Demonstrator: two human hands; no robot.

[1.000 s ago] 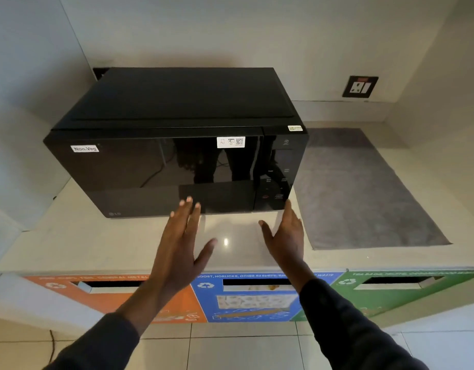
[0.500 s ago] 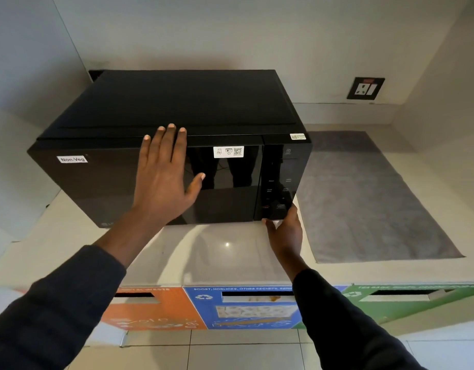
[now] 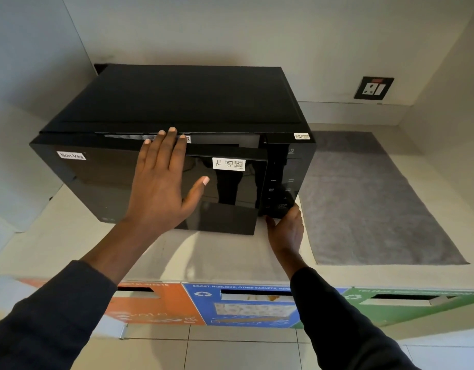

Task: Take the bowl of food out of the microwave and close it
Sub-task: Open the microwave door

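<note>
Glossy black microwave (image 3: 177, 145) door (image 3: 102, 182) ajar; left hand (image 3: 161, 182) flat on glass.

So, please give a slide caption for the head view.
Left hand flat on microwave door, slightly ajar; right hand at control panel.

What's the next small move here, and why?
Probably swing the microwave door wider, leftward. It stands only slightly ajar on its right edge, so the bowl inside is still hidden. The left hand lies flat on the glass, and the right hand sits under the control panel corner, seemingly steadying the microwave.
</note>
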